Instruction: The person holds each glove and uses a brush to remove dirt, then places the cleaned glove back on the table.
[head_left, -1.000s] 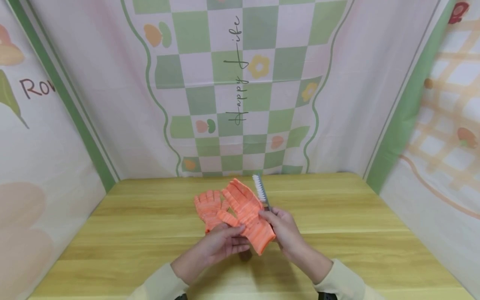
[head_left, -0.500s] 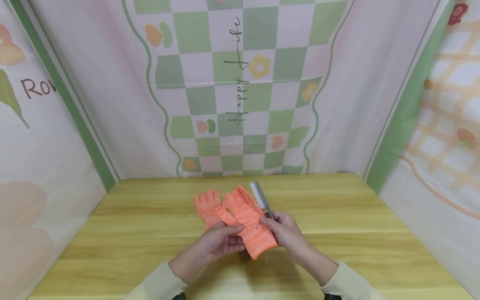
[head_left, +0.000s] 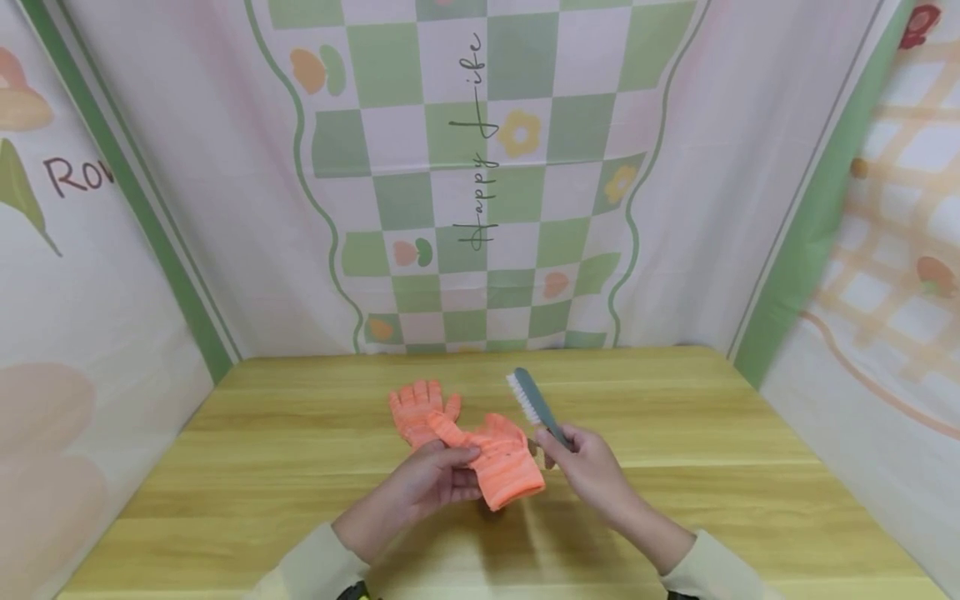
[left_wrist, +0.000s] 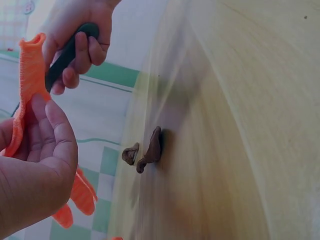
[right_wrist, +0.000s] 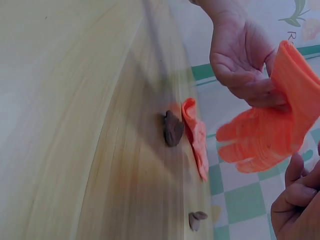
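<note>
My left hand (head_left: 438,479) pinches an orange knit glove (head_left: 510,467) between thumb and fingers, above the table. The cuff faces me in the head view; in the right wrist view the glove's fingers (right_wrist: 245,145) hang down and away from the cuff. My right hand (head_left: 588,462) grips the handle of a grey-green brush (head_left: 534,392) with white bristles, just right of the held glove. The bristles face left. In the left wrist view its fingers wrap round the dark handle (left_wrist: 65,60). A second orange glove (head_left: 416,408) lies behind my left hand, palm flat and fingers spread.
Two small dark brown lumps, one nearer (left_wrist: 152,150) and one farther (left_wrist: 131,153), lie on the wooden table (head_left: 675,483) beneath the hands. A patterned cloth (head_left: 480,208) hangs behind the table's far edge, with more cloth at both sides.
My right hand has let go of the held glove and drawn right and towards me with the brush. The glove's fingers have dropped out of sight in the head view.
</note>
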